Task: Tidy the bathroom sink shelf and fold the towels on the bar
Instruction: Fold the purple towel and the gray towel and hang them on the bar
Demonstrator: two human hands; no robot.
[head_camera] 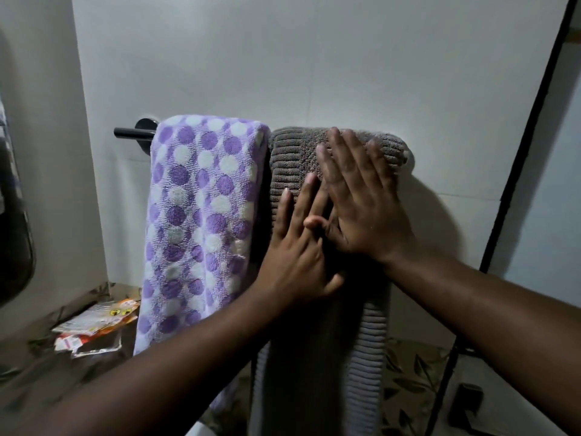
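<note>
Two folded towels hang side by side over a black towel bar [132, 132] on the white wall. The left one is a purple towel with white and violet dots [195, 215]. The right one is a grey ribbed towel [292, 152]. My right hand [358, 196] lies flat with straight fingers on the upper part of the grey towel. My left hand [298, 247] presses flat on the same towel just below, its fingers partly under my right hand's thumb. Neither hand grips anything.
Loose packets and paper wrappers [94, 325] lie on the patterned floor at lower left. A dark framed glass panel edge [518, 171] runs diagonally at the right. A dark rounded object [15, 231] sits at the far left edge.
</note>
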